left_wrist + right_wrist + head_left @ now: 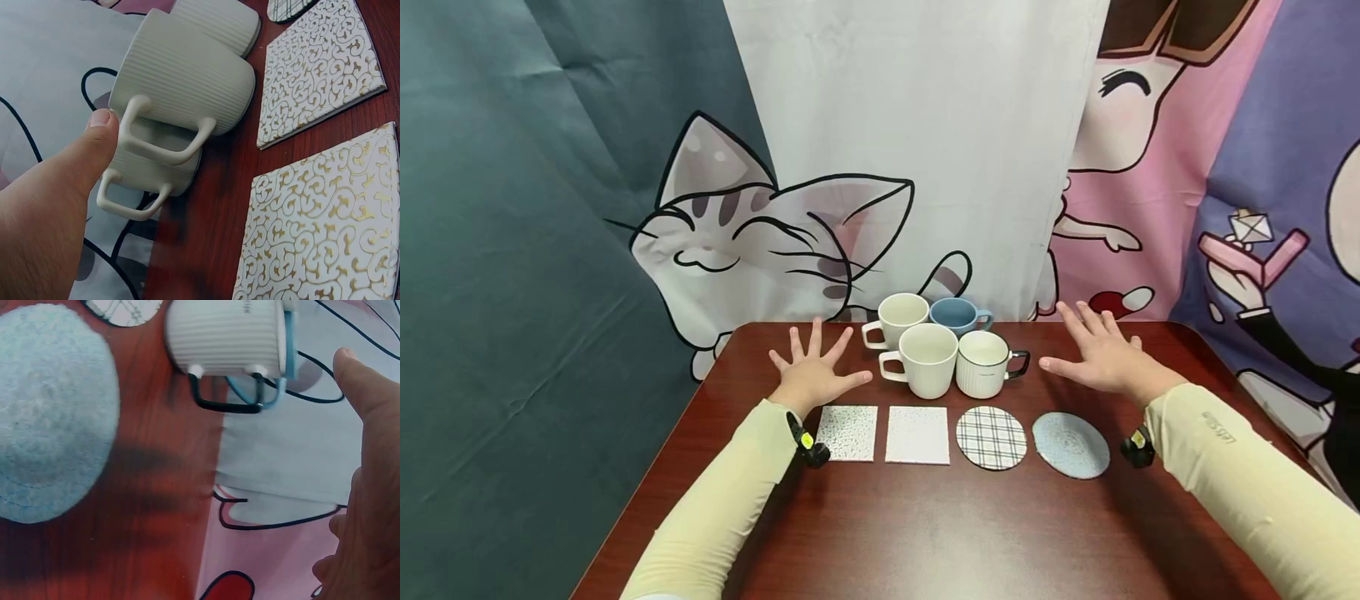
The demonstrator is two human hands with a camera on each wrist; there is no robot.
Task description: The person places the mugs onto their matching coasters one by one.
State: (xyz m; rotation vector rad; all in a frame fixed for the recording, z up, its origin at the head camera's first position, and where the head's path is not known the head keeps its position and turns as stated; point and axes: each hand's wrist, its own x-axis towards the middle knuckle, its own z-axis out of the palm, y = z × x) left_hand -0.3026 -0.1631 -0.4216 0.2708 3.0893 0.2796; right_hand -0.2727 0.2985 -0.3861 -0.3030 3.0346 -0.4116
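Left hand (pixel 815 377), right hand (pixel 1107 358): fingers spread, empty. Mugs (pixel 928 367) crowd the table's (pixel 962 525) far edge; a nudge could topple one.

With twelve straight ahead from the middle of the coasters (pixel 917 435), the widest bare stretch of the tabletop (pixel 962 533) lies at six, between the forearms. At twelve, the front white mug (pixel 928 362), rear white mug (pixel 904 317), blue mug (pixel 954 314) and black-handled mug (pixel 981 372) bunch together, leaving little room between; the backdrop (pixel 1015 167) closes the way behind. White handles jut toward nine, blue and black toward three. The left hand (pixel 812 377) occupies ten, the right hand (pixel 1105 362) two; each thumb hangs near a handle, narrowing those side gaps. The coasters lie flat, so a hand could pass above.
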